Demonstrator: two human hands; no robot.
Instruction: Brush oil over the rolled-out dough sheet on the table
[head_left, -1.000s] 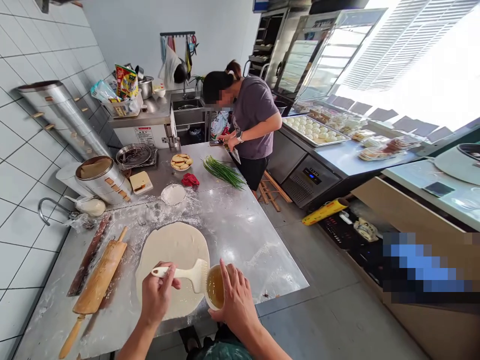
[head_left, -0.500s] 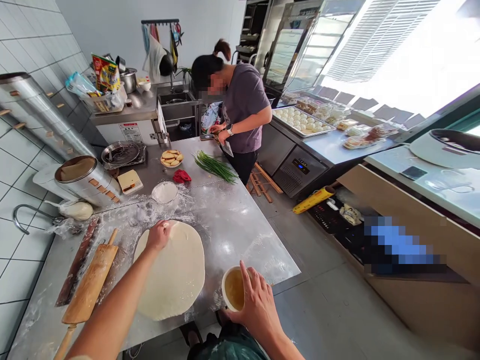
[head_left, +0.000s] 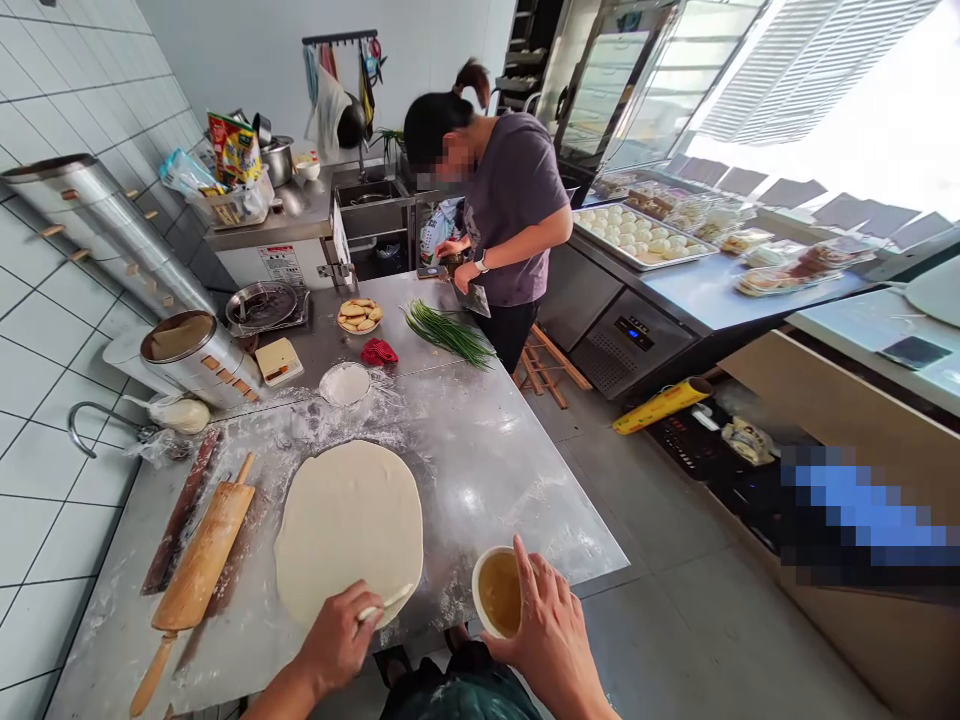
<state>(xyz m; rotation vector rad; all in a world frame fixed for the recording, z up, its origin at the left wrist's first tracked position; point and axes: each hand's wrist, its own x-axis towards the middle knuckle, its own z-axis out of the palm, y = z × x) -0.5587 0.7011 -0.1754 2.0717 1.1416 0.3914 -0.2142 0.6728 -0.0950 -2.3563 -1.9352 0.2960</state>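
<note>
My left hand [head_left: 346, 632] is closed around a slim white spoon-like utensil [head_left: 394, 598]; its far end lies over the front right edge of a rolled-out dough sheet [head_left: 349, 525]. The utensil's exact kind is hard to make out. A white bowl [head_left: 480, 590] of yellowish liquid stands at the table's front edge, right of the dough. My right hand [head_left: 547, 615] grips this bowl from its right side, thumb low and fingers along the rim. Left of the dough lies a wooden rolling pin [head_left: 204, 555] on the floury steel table [head_left: 517, 450].
A dark flat bar [head_left: 180, 515] lies beyond the rolling pin. Behind the dough are a dish of flour [head_left: 345, 384], a red cloth-like bundle [head_left: 379, 352], green stalks [head_left: 448, 334] and a plate of pale slices [head_left: 360, 316]. A co-worker [head_left: 517, 210] holds a cleaver [head_left: 474, 298] at the far end.
My left hand has come from the dough's far side to its front right edge. My right hand stays on the bowl. The camera view has shifted, moving the scene rightward.
</note>
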